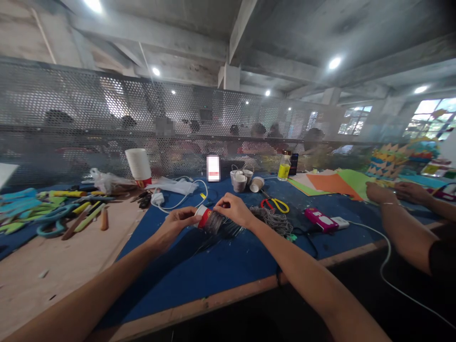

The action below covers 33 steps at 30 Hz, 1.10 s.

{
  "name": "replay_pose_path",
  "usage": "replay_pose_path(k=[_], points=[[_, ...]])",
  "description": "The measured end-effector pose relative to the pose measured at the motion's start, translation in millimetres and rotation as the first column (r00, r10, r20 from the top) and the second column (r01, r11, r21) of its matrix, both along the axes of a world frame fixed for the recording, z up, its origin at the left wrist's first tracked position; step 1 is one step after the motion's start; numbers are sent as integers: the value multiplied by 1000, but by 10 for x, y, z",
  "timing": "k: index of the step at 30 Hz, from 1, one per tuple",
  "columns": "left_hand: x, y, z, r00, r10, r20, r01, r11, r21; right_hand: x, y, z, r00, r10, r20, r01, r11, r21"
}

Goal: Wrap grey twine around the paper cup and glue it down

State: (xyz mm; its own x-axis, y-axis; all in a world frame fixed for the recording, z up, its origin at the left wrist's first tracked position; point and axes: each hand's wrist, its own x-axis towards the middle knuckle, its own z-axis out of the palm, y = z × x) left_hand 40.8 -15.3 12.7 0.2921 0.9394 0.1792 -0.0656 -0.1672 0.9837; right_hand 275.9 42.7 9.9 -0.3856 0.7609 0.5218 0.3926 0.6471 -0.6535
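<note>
Over the desk's middle: a paper cup [205, 218] with a red band lies on its side between both hands, just above the blue desk [228, 270].
Left hand [180, 221]: closed round the cup's rim end, thumb on top.
Right hand [232, 209]: fingers curled down, gripping the cup's other end, which is wound in dark grey string.
Grey string [275, 221]: a loose heap on the desk, just beside the right hand.
Scissors [275, 204]: red and yellow handles, behind the heap.
Small cups [240, 181]: a cluster further back, near a yellow bottle [284, 167].
Cup stack [138, 164]: upright, back left.
Co-worker's hands [382, 194]: resting at the right, well apart from the cup.
</note>
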Motion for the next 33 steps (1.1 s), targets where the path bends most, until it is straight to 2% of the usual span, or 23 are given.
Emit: replay_pose_path(k=[20,29,33], points=[[-67,66,-55,999,35,0,-35,998,-51,11,-20,40,997,-17,-72,19,1000,22],[-118,128,-87,979,192,-72,-190,981,21,-28,-116,76,996,53,-71,-50,998,39],[-143,153,-91,951,288,-117,-277,955,103,35,-37,66,996,-65,-61,72,990,122]])
